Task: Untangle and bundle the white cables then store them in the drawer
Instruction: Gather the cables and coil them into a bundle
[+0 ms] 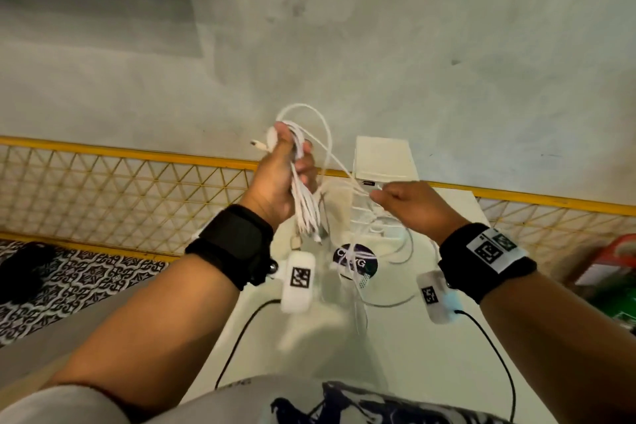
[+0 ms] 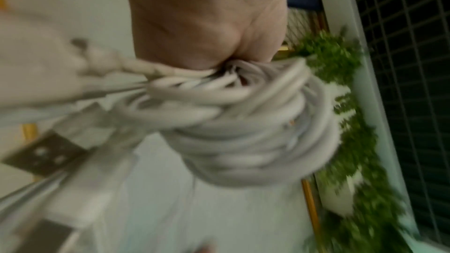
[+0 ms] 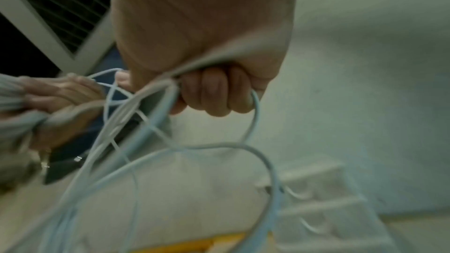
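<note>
We hold the bundle (image 1: 303, 196) tight in our left hand (image 1: 275, 179), above the table (image 1: 430, 337) and just before the drawer unit (image 1: 382, 157), while our right hand (image 1: 409, 205) pinches a loose cable (image 1: 327, 141). We should wind it with steady, gentle tension. The sticker's (image 1: 355, 263) writing is too blurred to read.

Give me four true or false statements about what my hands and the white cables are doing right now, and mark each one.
1. The left hand grips a folded bundle of white cables. True.
2. The right hand is open and holds nothing. False: its curled fingers hold a loose cable strand.
3. All the cables are already off the white table. False: some loops lie on it.
4. A white drawer unit stands on the table beyond the hands. True.
</note>
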### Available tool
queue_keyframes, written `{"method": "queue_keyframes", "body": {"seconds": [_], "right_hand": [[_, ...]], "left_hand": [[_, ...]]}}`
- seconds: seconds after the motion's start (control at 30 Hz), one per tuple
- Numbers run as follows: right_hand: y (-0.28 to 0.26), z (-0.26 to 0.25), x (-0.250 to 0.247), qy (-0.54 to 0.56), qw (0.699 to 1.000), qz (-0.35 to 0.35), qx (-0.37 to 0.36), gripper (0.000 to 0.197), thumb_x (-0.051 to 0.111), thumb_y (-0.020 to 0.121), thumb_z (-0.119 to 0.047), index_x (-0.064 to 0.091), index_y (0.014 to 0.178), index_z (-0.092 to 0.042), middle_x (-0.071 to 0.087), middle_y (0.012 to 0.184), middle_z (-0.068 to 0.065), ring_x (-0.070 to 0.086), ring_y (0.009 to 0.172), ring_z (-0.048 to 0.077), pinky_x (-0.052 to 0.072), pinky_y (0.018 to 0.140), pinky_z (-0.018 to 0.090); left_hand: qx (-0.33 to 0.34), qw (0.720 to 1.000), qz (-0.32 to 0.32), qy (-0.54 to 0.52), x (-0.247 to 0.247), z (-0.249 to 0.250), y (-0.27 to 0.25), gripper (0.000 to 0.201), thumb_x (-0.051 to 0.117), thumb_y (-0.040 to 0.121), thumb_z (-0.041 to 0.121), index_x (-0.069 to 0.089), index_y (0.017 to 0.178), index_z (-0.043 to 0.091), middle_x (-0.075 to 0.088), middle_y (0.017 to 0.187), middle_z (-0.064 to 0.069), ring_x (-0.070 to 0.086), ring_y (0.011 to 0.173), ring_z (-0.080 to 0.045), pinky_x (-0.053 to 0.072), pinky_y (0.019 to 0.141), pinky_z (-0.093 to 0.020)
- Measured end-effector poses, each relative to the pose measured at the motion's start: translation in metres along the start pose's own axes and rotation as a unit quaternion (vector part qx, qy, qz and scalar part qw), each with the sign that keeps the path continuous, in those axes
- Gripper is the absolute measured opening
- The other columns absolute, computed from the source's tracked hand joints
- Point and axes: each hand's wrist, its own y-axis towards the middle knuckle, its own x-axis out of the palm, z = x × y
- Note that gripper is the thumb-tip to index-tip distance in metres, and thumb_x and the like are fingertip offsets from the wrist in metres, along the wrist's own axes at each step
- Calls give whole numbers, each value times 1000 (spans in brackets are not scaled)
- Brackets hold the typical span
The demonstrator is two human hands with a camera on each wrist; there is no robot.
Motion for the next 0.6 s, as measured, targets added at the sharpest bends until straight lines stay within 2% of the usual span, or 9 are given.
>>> {"method": "queue_keyframes", "body": {"seconds": [0.07,0.1,0.13,0.17,0.2,0.3,0.37,0.47,0.6], "right_hand": [[-7,38,6,-38,998,1,53,44,51,92,-45,50,58,-18,50,59,-4,47,61,14,38,66,32],[-13,62,9,-101,990,-24,92,36,47,94,-43,58,67,-21,57,68,-2,53,69,16,42,71,34],[-20,88,12,-182,972,-65,131,30,42,96,-39,65,89,-21,65,86,3,59,83,21,45,80,36],[-30,115,15,-245,949,-105,167,33,38,98,-33,62,116,-20,66,108,10,60,101,27,44,90,38],[-37,140,18,-294,925,-131,203,39,35,99,-31,52,131,-16,60,125,14,55,115,30,40,98,38],[-44,160,30,-230,922,-137,280,43,43,97,-36,54,121,-2,58,128,20,53,118,32,39,96,34],[-31,133,34,-160,944,-106,268,39,47,95,-35,57,116,-3,61,122,19,57,112,33,43,90,37],[-10,64,34,-26,983,-74,166,40,49,96,-31,52,128,-7,57,129,9,53,120,28,41,97,33],[-2,-25,35,212,977,-34,-4,40,46,96,-34,42,134,-22,56,117,-9,52,113,-1,38,95,14]], "left_hand": [[38,997,53,-51,-16,24,5,55,35,84,72,50,67,22,34,44,11,33,36,-5,30,38,-17],[59,994,74,-62,-24,36,6,55,35,85,73,49,66,23,34,44,11,33,36,-4,29,38,-17],[79,991,93,-62,-31,48,6,55,34,85,73,48,65,23,34,44,10,33,36,-4,29,38,-18],[91,988,110,-53,-37,57,6,56,33,86,73,47,65,23,34,43,10,32,36,-4,28,38,-18],[97,987,125,-36,-41,64,5,56,32,86,73,47,65,23,33,43,10,32,36,-4,28,38,-18],[70,988,126,59,-43,66,3,55,33,86,72,49,68,22,31,46,10,30,37,-7,28,38,-18],[34,986,104,125,-37,53,3,54,34,88,69,50,72,20,30,48,8,30,37,-8,29,37,-17],[-6,980,55,193,-22,27,2,52,36,91,64,51,73,18,31,48,7,29,37,-8,28,36,-17],[-40,969,-1,243,-8,3,-1,53,37,91,62,54,72,16,31,51,5,29,39,-10,29,39,-18]]}}
